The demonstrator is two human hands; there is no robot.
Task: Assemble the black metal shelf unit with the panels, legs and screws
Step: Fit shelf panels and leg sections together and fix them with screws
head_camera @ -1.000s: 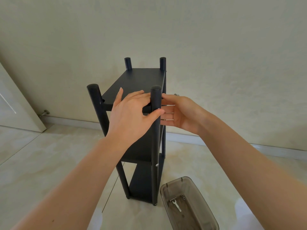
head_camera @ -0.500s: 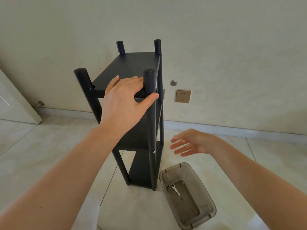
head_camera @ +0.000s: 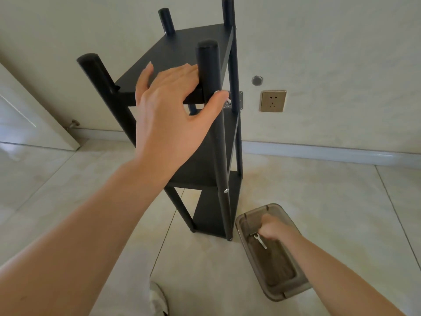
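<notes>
The black metal shelf unit [head_camera: 182, 44] stands upright on the floor with three panels and four legs. My left hand [head_camera: 168, 115] holds its front right leg [head_camera: 210, 71] near the top, thumb across the front of the leg and fingers on the top panel behind it. A silver screw [head_camera: 226, 190] shows in that leg at the middle panel. My right hand [head_camera: 272, 229] reaches down into the brown transparent tray [head_camera: 284, 290], fingers curled downward beside a small silver spanner [head_camera: 260, 241]. Its fingertips are hidden, so I cannot tell whether it holds anything.
The shelf stands close to a beige wall with a socket [head_camera: 273, 101] and a round fitting [head_camera: 257, 80]. A white door [head_camera: 29, 115] with a floor stop [head_camera: 73, 124] is at the left. A white shoe [head_camera: 158, 297] shows at the bottom edge on the tiled floor.
My right hand has left the shelf's right side and dropped into the tray on the floor. My left hand stays on the front right leg. My view has moved closer and lower.
</notes>
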